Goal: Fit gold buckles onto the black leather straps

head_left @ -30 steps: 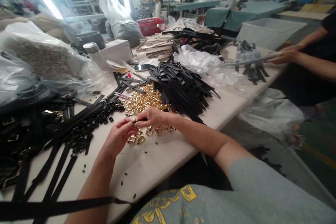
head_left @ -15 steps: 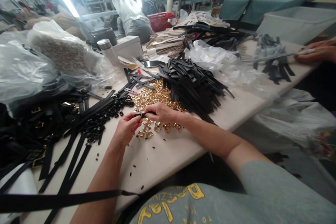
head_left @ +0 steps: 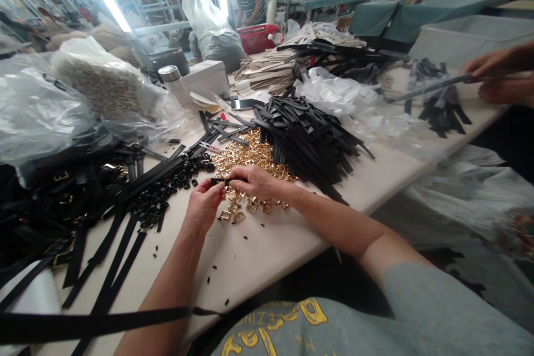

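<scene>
My left hand and my right hand meet above the white table, both pinched on a small black strap piece with a gold buckle. Just beyond and under the hands lies a heap of gold buckles. A pile of short black straps lies right of the buckles. Small black loops are heaped to the left, beside long black straps.
Clear plastic bags sit at the left and a crumpled one behind the strap pile. A steel flask, a white box and a phone stand at the back. Another person's hands hold a strap at the right.
My hands stay together on the small piece with little shift. The other person's hands at the right have lifted and moved their strap.
</scene>
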A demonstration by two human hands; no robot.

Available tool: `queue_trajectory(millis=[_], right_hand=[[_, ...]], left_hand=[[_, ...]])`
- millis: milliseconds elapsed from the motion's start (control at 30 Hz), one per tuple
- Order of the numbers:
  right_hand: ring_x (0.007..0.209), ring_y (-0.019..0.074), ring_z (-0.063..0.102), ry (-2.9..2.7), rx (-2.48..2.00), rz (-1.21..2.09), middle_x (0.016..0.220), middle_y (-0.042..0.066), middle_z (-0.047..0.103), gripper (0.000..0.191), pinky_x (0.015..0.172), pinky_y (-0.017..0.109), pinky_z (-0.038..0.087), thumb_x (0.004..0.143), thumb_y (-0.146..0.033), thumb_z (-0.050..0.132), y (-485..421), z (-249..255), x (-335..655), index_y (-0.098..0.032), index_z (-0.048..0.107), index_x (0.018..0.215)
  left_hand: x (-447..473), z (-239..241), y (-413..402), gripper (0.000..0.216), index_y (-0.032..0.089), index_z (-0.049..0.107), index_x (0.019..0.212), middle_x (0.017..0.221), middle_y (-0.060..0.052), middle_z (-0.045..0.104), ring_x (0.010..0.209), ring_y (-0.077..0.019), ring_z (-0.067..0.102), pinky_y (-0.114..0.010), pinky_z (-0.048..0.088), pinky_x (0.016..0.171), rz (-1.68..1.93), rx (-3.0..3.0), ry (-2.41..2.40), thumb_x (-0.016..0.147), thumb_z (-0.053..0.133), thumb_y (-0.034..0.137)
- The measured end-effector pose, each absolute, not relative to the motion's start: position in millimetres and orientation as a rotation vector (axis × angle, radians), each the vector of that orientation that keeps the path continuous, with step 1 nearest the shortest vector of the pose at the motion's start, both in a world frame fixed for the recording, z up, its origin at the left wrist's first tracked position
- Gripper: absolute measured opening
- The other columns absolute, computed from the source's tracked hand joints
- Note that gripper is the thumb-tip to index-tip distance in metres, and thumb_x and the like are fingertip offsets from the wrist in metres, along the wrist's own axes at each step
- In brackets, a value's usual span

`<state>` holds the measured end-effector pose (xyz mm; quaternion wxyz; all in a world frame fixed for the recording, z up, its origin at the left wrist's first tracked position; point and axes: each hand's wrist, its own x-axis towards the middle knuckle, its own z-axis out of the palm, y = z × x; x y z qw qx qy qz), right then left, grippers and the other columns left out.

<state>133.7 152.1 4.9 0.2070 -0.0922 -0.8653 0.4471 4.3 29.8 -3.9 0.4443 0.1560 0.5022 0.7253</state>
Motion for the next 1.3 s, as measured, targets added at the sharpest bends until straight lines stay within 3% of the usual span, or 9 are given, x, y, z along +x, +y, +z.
queue_trajectory(millis=[367, 533, 667, 800, 933, 1100, 1300], right_hand=[[0.058, 0.0072, 0.045, -2.344, -0.296, 1.294, 0.064, -0.003, 0.053, 0.008, 0.056, 0.019, 0.034, 0.083, -0.017, 0.055, 151.7, 2.7, 132.0, -0.012, 0.061, 0.080], [0.053, 0.0063, 0.045, -2.408, -0.369, 1.423, 0.059, -0.004, 0.051, 0.008, 0.052, 0.018, 0.034, 0.082, -0.015, 0.052, 151.7, 10.8, 136.6, -0.013, 0.060, 0.080], [0.050, 0.0076, 0.051, -2.342, -0.491, 1.698, 0.061, -0.003, 0.055, 0.009, 0.049, 0.018, 0.039, 0.080, -0.011, 0.048, 148.6, 18.5, 138.4, -0.014, 0.056, 0.082], [0.045, 0.0082, 0.051, -2.203, -0.578, 1.951, 0.063, -0.003, 0.056, 0.005, 0.042, 0.019, 0.039, 0.084, -0.021, 0.049, 145.5, 16.7, 136.7, -0.017, 0.050, 0.086], [0.044, 0.0069, 0.043, -2.193, -0.514, 1.735, 0.062, -0.002, 0.051, 0.020, 0.040, 0.020, 0.033, 0.085, -0.035, 0.055, 148.3, 6.6, 132.5, -0.016, 0.053, 0.079], [0.057, 0.0087, 0.043, -2.238, -0.414, 1.514, 0.062, -0.001, 0.051, 0.022, 0.052, 0.022, 0.034, 0.083, -0.031, 0.057, 152.4, -0.5, 129.5, -0.014, 0.054, 0.072], [0.059, 0.0078, 0.042, -2.352, -0.388, 1.220, 0.063, -0.002, 0.052, 0.019, 0.056, 0.021, 0.031, 0.085, -0.027, 0.056, 150.3, 2.3, 131.8, -0.014, 0.056, 0.071]], left_hand=[[12.2, -13.3, 32.8, 0.040, 0.010, 0.067, 0.078, 0.078, -0.005, 0.069, 0.061, -0.0098, 0.062, -0.016, 0.053, 0.058, 1.772, 0.340, 1.223, 0.047, 0.091, 0.018], [14.0, -9.5, 33.3, 0.041, 0.009, 0.067, 0.075, 0.072, -0.005, 0.068, 0.055, -0.0086, 0.059, -0.015, 0.051, 0.053, 1.774, 0.298, 1.209, 0.043, 0.092, 0.017], [17.5, -3.2, 33.7, 0.039, 0.010, 0.068, 0.073, 0.072, -0.005, 0.068, 0.055, -0.0100, 0.060, -0.018, 0.051, 0.052, 1.795, 0.327, 1.167, 0.044, 0.092, 0.019], [21.7, -3.2, 36.4, 0.040, 0.009, 0.069, 0.077, 0.075, -0.006, 0.069, 0.060, -0.0122, 0.062, -0.020, 0.051, 0.056, 1.800, 0.342, 1.162, 0.047, 0.092, 0.023], [22.8, -9.5, 37.1, 0.041, 0.010, 0.068, 0.081, 0.078, -0.006, 0.068, 0.060, -0.0100, 0.060, -0.018, 0.049, 0.056, 1.783, 0.371, 1.160, 0.051, 0.091, 0.025], [22.4, -12.5, 33.8, 0.039, 0.012, 0.066, 0.079, 0.071, -0.002, 0.065, 0.056, -0.0087, 0.057, -0.018, 0.048, 0.054, 1.796, 0.383, 1.169, 0.055, 0.090, 0.030], [18.4, -11.1, 33.8, 0.039, 0.013, 0.063, 0.075, 0.069, -0.002, 0.065, 0.057, -0.0096, 0.060, -0.018, 0.050, 0.055, 1.783, 0.379, 1.184, 0.053, 0.091, 0.029]])
